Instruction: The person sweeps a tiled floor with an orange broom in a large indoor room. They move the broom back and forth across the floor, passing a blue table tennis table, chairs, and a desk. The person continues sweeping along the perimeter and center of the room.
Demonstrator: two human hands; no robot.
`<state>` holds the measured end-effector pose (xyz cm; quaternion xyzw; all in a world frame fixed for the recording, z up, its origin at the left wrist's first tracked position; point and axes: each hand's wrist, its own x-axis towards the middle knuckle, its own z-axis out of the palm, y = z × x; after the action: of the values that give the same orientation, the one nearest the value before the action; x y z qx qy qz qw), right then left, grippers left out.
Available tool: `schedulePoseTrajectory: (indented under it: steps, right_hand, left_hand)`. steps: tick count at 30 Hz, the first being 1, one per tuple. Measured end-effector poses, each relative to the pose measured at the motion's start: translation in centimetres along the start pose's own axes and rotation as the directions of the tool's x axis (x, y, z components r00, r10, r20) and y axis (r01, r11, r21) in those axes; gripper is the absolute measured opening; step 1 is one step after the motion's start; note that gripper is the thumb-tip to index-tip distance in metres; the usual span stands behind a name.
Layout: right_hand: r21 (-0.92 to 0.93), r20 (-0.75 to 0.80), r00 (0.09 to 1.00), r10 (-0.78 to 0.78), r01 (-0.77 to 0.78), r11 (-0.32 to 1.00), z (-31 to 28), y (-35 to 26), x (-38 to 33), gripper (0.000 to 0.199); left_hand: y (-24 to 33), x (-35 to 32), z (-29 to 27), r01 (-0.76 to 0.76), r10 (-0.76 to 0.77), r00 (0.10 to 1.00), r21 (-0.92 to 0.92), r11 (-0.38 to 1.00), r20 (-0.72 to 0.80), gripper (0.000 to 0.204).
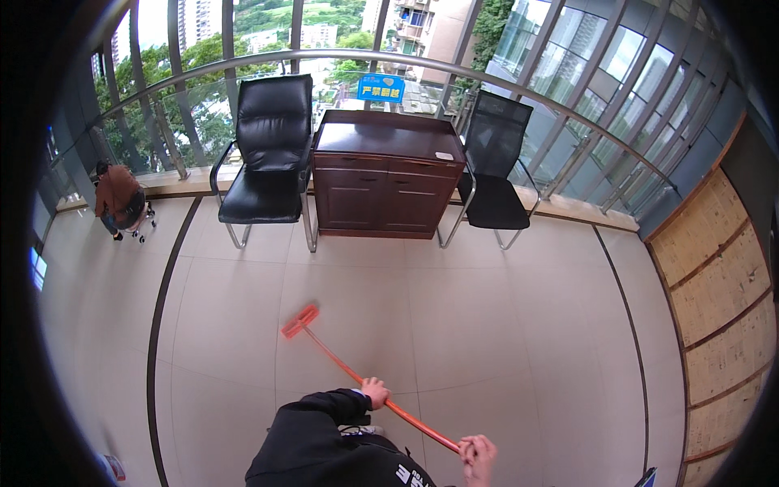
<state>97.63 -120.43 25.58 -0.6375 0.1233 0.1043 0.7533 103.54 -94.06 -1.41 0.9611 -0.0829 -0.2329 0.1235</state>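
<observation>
A push broom with a long orange handle (422, 426) and a red, oblong head (301, 321) slants across the floor in front of me. Its head rests on the pale tiles, slightly smeared by motion. Partway up the handle, my left hand (375, 393) is closed around it. Near the handle's top end, my right hand (477, 456) also grips it, at the lower right. My left forearm wears a black sleeve. The underside of the broom head is hidden.
Against the railing (341, 53) stand a black leather chair (264, 162), a dark wooden cabinet (388, 199) and a black mesh chair (495, 154). A person (118, 197) sits on a wheeled stool at far left. Wooden panels (714, 276) line the right.
</observation>
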Motion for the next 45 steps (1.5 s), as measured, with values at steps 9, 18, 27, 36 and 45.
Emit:
schedulePoseTrajectory:
  steps: [9,18,27,36,45]
  right_hand:
    - [-0.245,-0.379,0.825,-0.418,0.347,0.906,-6.7,-12.0,-5.6,0.023]
    - [0.103,-0.484,0.715,-0.504,0.619,0.779,-18.5,-16.0,0.4,0.023]
    - [0.283,0.005,0.904,-0.428,0.409,0.868,-22.5,-13.8,14.4,0.029]
    - [0.117,0.366,0.919,-0.149,0.114,0.987,-21.6,-12.6,18.2,0.033]
    - [0.147,0.014,0.902,-0.432,0.425,0.893,-30.6,-19.4,17.1,0.032]
  left_hand:
    - [18.0,5.7,-5.6,-0.619,0.608,0.785,-0.164,0.768,-0.116,0.034]
    - [30.1,11.1,-8.0,-0.620,0.600,0.776,-0.406,0.671,-0.194,0.023]
    - [24.4,14.9,-6.5,-0.258,0.218,0.965,-0.383,0.887,-0.146,0.031]
    - [21.9,13.9,-4.2,-0.061,-0.067,0.952,-0.399,0.915,-0.299,0.063]
    - [34.5,19.8,-8.3,-0.300,0.232,0.952,-0.451,0.841,-0.199,0.072]
